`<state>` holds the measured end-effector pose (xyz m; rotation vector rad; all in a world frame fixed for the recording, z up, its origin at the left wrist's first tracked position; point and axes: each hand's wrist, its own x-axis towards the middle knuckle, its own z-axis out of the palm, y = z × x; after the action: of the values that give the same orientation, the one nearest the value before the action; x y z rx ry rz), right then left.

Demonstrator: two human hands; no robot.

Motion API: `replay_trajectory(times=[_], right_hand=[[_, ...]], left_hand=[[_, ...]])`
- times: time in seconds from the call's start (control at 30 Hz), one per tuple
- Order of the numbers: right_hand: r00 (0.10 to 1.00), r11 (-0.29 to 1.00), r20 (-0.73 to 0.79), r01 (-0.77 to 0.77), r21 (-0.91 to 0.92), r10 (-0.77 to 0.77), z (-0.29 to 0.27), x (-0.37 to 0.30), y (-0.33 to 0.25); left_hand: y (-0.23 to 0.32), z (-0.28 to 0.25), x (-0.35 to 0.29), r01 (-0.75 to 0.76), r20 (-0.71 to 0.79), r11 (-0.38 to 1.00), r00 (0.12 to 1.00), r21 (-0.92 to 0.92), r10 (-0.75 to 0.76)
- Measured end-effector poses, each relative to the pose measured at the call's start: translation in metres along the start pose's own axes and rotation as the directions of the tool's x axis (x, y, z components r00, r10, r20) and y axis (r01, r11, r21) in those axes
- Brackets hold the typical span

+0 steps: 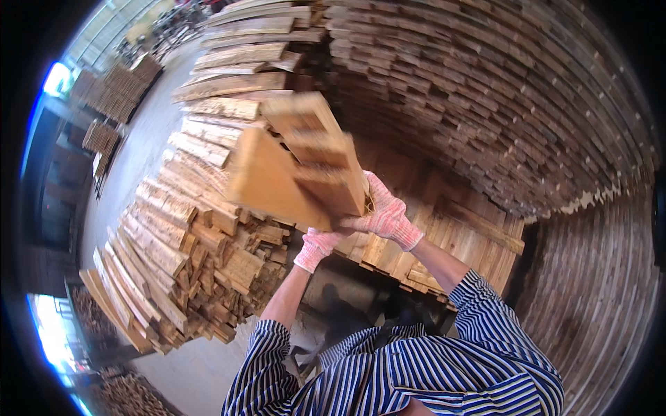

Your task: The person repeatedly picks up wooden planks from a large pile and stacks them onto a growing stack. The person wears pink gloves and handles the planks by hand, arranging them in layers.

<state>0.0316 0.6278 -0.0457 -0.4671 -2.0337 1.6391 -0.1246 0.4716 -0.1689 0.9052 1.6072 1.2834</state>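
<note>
Several wooden boards (pixel 267 173) are raised in front of me, gripped at their near ends and blurred by motion. My left hand (pixel 319 243), in a pink and white knit glove, supports the boards from below at the near end; its fingers are partly hidden behind the wood. My right hand (pixel 383 213), gloved alike, clasps the right side of the same end. The boards tilt up and away, fanned slightly apart. Beneath them to the right lies a low layer of flat planks (pixel 423 243).
A large heap of loose boards (pixel 201 236) spreads along the left. A tall wall of stacked planks (pixel 485 97) rises at the far right, with another stack (pixel 590 270) nearer on the right. Grey concrete floor (pixel 139 166) and more stacks (pixel 118 90) lie farther left.
</note>
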Motion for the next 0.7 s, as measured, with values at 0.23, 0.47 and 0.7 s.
replay_trajectory(times=[0.23,0.47,0.7], right_hand=[[0.946,0.913,-0.079,-0.323,-0.249,0.313,0.005,-0.017,0.153],[0.864,0.9,-0.255,-0.425,0.093,0.434,-0.02,-0.016,0.158],[0.501,0.668,-0.487,-0.284,0.688,0.715,-0.08,-0.146,0.195]], left_hand=[[-0.047,-0.002,0.07,0.167,0.193,0.639,0.87,0.751,-0.453],[0.004,0.015,0.122,0.251,0.145,0.955,0.951,0.157,-0.274],[-0.059,0.1,0.174,0.502,0.294,0.861,0.837,-0.082,-0.461]])
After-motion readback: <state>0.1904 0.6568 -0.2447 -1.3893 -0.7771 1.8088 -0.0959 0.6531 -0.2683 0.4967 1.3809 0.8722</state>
